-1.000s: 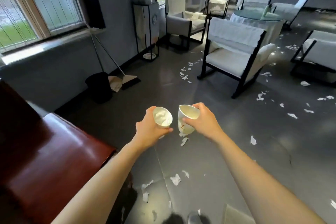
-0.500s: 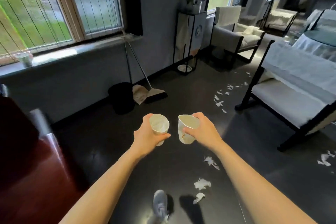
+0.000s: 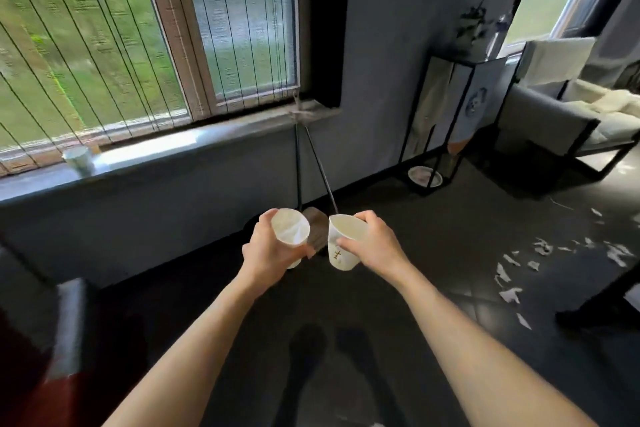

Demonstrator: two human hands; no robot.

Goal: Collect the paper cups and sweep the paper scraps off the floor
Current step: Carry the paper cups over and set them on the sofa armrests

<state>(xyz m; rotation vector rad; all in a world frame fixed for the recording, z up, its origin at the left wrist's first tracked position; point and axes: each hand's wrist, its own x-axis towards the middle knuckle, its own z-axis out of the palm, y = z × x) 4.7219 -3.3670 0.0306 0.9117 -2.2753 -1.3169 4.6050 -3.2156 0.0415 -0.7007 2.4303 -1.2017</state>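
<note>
Cups are being carried at the middle of the head view, one in each hand. The left hand is wrapping its fingers and thumb round a plain cup, whose mouth is tilting toward the camera. The right hand is gripping a marked cup by its rim and side, with a small gold sign showing on the cup's wall. The two cups are being held just beside each other without touching, above the dark floor. Between and behind them a dustpan is showing, and two thin broom handles are leaning up to the window sill at the centre of the frame. Paper scraps are lying near the right edge, well apart from the hands. At the left of the frame, on the sill, a pale blurred thing is standing that may be another cup, though it is too smeared to be sure. By my reading the collecting step is in hand and the sweeping is not yet begun. The next move is calling for somewhere to put both cups, since both hands are full. Stacking one cup inside the other would be freeing a hand for a broom handle.
</note>
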